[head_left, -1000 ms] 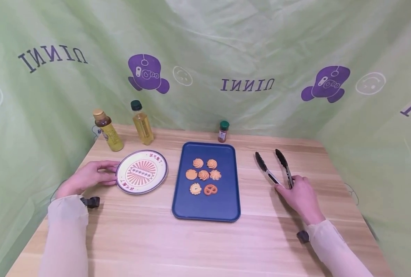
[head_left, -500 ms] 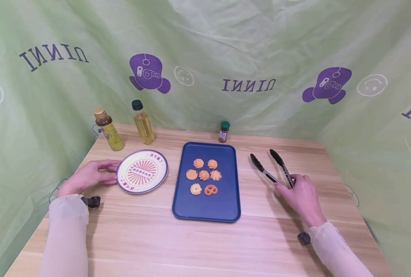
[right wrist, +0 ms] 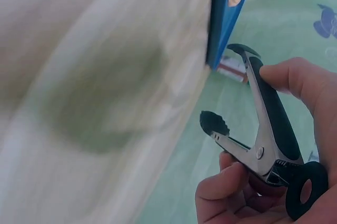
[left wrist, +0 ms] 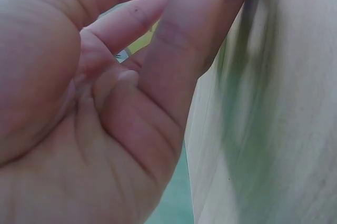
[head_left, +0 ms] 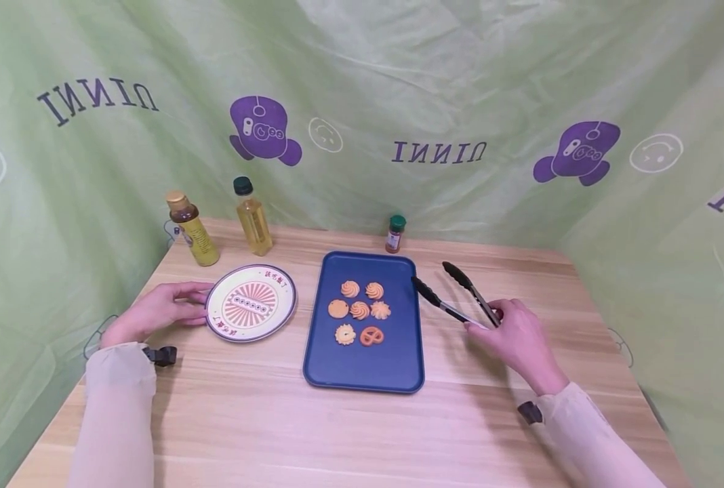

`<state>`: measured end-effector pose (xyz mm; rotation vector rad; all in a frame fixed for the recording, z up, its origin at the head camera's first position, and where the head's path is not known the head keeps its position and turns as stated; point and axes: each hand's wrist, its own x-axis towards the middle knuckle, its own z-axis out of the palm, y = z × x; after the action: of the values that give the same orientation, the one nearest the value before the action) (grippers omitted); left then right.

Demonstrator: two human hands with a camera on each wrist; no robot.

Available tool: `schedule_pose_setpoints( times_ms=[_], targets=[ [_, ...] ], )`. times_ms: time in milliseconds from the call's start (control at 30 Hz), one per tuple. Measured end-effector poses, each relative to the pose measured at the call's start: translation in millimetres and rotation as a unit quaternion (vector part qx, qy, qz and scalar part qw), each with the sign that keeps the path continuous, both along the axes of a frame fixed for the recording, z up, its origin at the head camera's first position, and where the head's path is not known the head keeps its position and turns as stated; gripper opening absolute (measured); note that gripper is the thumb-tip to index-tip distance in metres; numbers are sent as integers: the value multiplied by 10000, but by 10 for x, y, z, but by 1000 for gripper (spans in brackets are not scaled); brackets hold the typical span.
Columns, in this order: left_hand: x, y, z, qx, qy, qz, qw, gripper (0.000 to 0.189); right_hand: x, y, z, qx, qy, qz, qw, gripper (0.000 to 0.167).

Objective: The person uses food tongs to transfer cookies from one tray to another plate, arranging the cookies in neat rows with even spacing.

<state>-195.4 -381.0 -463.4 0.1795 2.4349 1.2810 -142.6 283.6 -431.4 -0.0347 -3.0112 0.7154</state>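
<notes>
My right hand (head_left: pixel 518 340) grips a pair of tongs (head_left: pixel 462 315), black at the tips with metal arms spread apart. In the head view one tip overlaps the right edge of the blue tray (head_left: pixel 362 369). The right wrist view shows the thumb on one arm of the tongs (right wrist: pixel 263 108) and fingers curled round the other side. Several cookies lie on the tray, among them a pretzel (head_left: pixel 371 336) and a swirled cookie (head_left: pixel 350 289). My left hand (head_left: pixel 157 310) holds the left rim of a white patterned plate (head_left: pixel 249 303); its bent fingers (left wrist: pixel 174 50) fill the left wrist view.
Behind the plate stand a yellow-labelled bottle (head_left: pixel 197 237) and a green-capped oil bottle (head_left: pixel 254 224). A small spice jar (head_left: pixel 394 235) is just beyond the tray. A green printed curtain (head_left: pixel 350 81) encloses the wooden table (head_left: pixel 313 440) at the back and sides.
The right hand has carried the spread tongs left, from beside the tray to its right edge. The left hand and plate have stayed in place.
</notes>
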Motion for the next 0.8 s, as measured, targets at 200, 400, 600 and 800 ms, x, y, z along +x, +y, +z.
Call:
schedule_pose_setpoints(
  times_ms=[200,400,600,800],
  targets=[
    [9,-7,-11,-141,92,-19,9999,71,-59,-159,63,-66,29,229,9997,67],
    [5,-15,-27,-143,90,-20,9999,71,-97,-284,109,-52,-50,347,9994,64],
    [7,-12,-5,-363,198,-28,9991,72,-141,-386,139,-72,46,524,9986,59],
    [6,-19,-9,-326,174,-2,9993,73,-189,-513,169,-64,116,745,9971,55]
  ],
)
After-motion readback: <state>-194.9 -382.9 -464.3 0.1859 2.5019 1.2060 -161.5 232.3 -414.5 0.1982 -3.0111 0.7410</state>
